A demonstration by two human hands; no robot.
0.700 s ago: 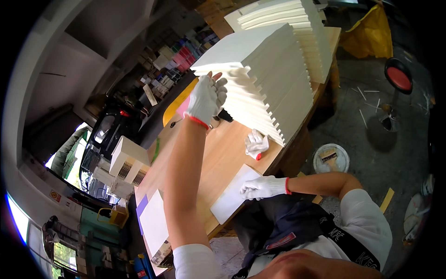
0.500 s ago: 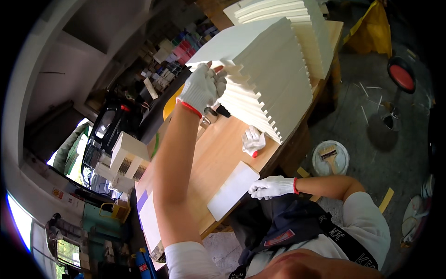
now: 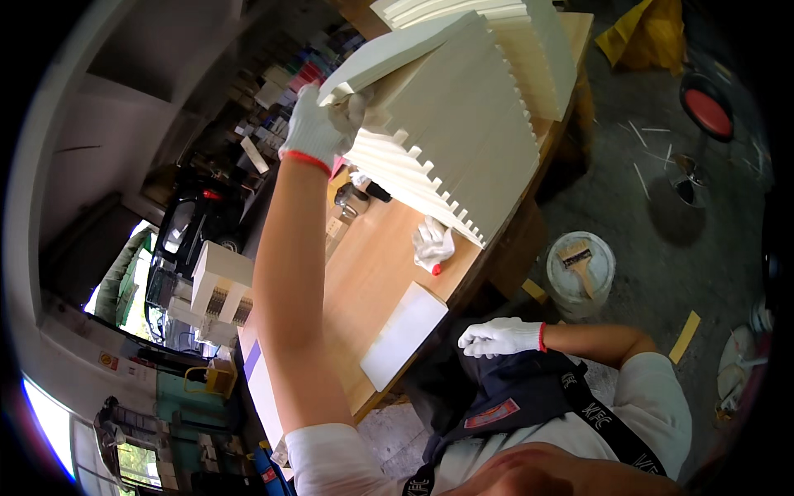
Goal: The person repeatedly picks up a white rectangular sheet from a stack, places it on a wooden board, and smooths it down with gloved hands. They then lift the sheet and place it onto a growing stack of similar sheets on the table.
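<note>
My left hand (image 3: 324, 124), in a white knit glove with a red cuff, is closed on the edge of a pale thin board (image 3: 401, 51). That board lies tilted, its near end lifted off the tall stack of notched white boards (image 3: 467, 116). My right hand (image 3: 502, 337), gloved alike, hovers by my dark apron (image 3: 496, 384) with its fingers curled and nothing seen in them. Close to it, at the edge of the wooden table (image 3: 356, 289), lies a flat white panel (image 3: 404, 337). A spare white glove (image 3: 433, 244) rests beside the stack's foot.
Another stack of white boards (image 3: 542, 50) stands farther back. On the floor at the right are a white bucket (image 3: 608, 285) with a brush (image 3: 579, 263) across it and a red-topped stool (image 3: 707, 114). A white box-like stack (image 3: 219, 277) sits left of the table; a dark car (image 3: 186, 236) is beyond.
My left hand has moved left, and the top board now stands tilted, its near end off the stack. My right hand has drawn slightly away from the white panel. The view has shifted a little.
</note>
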